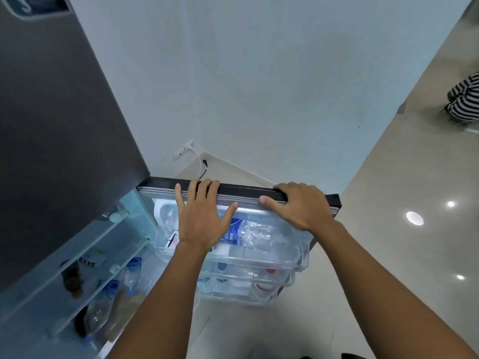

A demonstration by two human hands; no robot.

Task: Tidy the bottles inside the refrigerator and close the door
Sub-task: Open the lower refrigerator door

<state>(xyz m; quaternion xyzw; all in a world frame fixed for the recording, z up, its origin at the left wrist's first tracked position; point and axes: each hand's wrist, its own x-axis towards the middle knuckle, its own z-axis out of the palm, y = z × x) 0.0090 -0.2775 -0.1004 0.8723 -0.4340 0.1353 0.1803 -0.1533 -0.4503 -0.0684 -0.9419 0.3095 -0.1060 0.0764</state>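
Refrigerator door (305, 194) open; left hand (201, 218) and right hand (298, 206) both draped over its top edge. Water bottles (248, 235) lie below them in door bins. Closing remains.

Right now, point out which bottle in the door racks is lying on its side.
The clear bottle with the blue label in the top door rack, just under the left hand. It lies flat; the bottles in the racks below show caps pointing up.

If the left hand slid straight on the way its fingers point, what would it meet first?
The left hand already lies with its fingers over the top edge of the fridge door. Past that edge the way looks free, down to the floor before the wall socket; depth is unclear.
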